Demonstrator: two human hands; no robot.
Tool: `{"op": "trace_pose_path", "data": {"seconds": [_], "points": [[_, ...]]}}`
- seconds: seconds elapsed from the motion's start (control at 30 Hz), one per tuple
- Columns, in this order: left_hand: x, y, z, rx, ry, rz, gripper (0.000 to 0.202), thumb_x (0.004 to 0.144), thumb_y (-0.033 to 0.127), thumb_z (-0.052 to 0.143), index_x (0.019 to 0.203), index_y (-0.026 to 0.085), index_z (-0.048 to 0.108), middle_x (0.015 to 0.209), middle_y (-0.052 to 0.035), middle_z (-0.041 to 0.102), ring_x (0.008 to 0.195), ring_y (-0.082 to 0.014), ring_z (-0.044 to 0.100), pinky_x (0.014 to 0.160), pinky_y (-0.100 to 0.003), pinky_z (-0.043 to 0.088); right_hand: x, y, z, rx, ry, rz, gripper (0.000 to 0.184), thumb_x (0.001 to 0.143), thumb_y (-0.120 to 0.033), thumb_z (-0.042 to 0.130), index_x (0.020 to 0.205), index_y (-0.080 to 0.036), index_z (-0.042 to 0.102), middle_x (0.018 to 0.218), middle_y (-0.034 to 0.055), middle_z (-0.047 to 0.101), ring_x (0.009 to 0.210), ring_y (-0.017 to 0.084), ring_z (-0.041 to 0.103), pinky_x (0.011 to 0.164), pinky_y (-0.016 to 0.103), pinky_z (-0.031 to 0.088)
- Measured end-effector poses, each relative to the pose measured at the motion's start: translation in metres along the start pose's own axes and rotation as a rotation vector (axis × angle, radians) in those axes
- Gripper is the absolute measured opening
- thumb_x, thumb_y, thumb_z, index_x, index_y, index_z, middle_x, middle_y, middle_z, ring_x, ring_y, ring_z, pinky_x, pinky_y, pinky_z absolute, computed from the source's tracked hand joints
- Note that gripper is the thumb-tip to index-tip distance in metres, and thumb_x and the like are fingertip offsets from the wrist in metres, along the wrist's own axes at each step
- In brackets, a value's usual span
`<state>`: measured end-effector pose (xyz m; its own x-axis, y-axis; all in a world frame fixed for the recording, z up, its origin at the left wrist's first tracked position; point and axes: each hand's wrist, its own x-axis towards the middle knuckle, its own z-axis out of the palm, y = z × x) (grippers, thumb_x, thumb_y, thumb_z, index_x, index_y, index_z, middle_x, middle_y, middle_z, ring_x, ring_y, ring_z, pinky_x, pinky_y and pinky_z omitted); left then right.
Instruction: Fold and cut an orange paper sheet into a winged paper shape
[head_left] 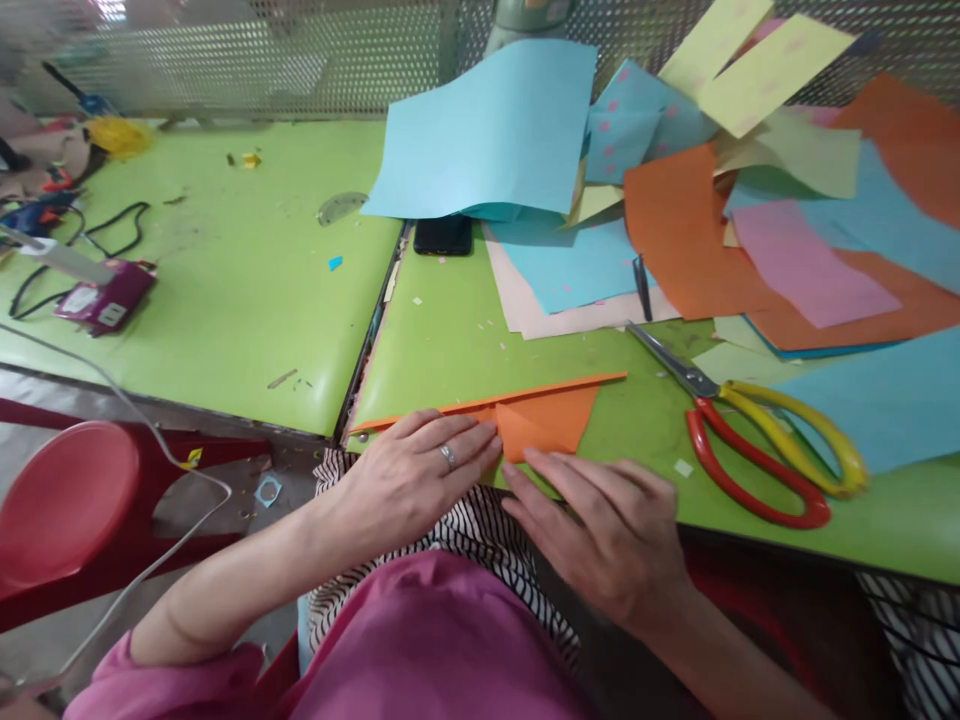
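Note:
A folded orange paper [544,415] lies at the near edge of the green table [225,290]. My left hand [412,475], wearing a ring, lies flat with fingers stretched out, pressing the paper's left part. My right hand [600,525] lies beside it, fingers spread, its fingertips on the paper's lower edge near the folded flap. Neither hand grips anything.
Scissors with red and yellow handles [757,445] lie right of the hands. Loose coloured sheets [675,180] are piled at the back right, with a black phone [442,235] beneath a blue sheet. A purple device with cables [105,295] sits at left; a red stool [67,500] stands below.

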<state>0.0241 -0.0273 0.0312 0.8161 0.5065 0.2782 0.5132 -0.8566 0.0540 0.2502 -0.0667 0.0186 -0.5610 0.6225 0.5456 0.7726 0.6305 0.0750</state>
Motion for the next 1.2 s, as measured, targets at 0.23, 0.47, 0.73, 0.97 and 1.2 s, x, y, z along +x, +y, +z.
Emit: {"op": "trace_pose_path", "data": {"seconds": [0.23,0.47,0.73,0.97,1.2], "points": [[-0.001,-0.002,0.002,-0.044,-0.018,-0.002,0.033,0.099,0.018,0.043,0.129,0.011,0.053,0.134,-0.0087,0.060,0.119,-0.0183,0.053,0.100,-0.034,0.044,0.003,-0.014,0.009,0.083,-0.044,0.081,0.034,0.083,-0.041,0.067,0.111,-0.022,0.067,0.093,0.0044,0.073,0.089,0.021,0.059,0.087,0.039,0.037],[0.002,0.001,-0.004,0.064,-0.038,-0.094,0.031,0.097,0.023,0.048,0.126,0.016,0.056,0.133,-0.0036,0.059,0.110,-0.0221,0.049,0.087,-0.034,0.043,0.008,-0.015,0.008,0.026,-0.025,0.038,0.033,0.081,-0.042,0.069,0.107,-0.023,0.068,0.092,0.0040,0.072,0.088,0.021,0.057,0.086,0.038,0.037],[0.014,0.005,-0.003,0.151,-0.068,-0.137,0.022,0.094,0.020,0.050,0.112,0.019,0.064,0.121,-0.0038,0.061,0.101,-0.0224,0.048,0.077,-0.034,0.041,0.014,-0.014,0.007,0.003,-0.015,0.020,0.025,0.084,-0.041,0.068,0.100,-0.021,0.068,0.089,0.0024,0.074,0.085,0.019,0.057,0.084,0.037,0.038],[0.009,0.003,-0.013,-0.096,-0.072,-0.194,0.028,0.094,0.018,0.048,0.120,0.017,0.059,0.115,-0.0071,0.064,0.094,-0.0217,0.051,0.077,-0.034,0.044,0.002,-0.013,0.008,0.069,-0.042,0.104,0.031,0.086,-0.040,0.065,0.107,-0.018,0.066,0.097,0.0064,0.074,0.090,0.021,0.061,0.086,0.038,0.040],[0.025,-0.013,-0.033,-0.203,-0.110,0.018,0.024,0.096,0.018,0.049,0.116,0.019,0.062,0.121,-0.0059,0.064,0.110,-0.0205,0.054,0.090,-0.032,0.045,-0.011,0.002,0.011,0.182,0.070,-0.013,0.024,0.080,-0.013,0.069,0.103,-0.017,0.063,0.091,0.0061,0.072,0.092,0.020,0.063,0.086,0.036,0.049]]}}
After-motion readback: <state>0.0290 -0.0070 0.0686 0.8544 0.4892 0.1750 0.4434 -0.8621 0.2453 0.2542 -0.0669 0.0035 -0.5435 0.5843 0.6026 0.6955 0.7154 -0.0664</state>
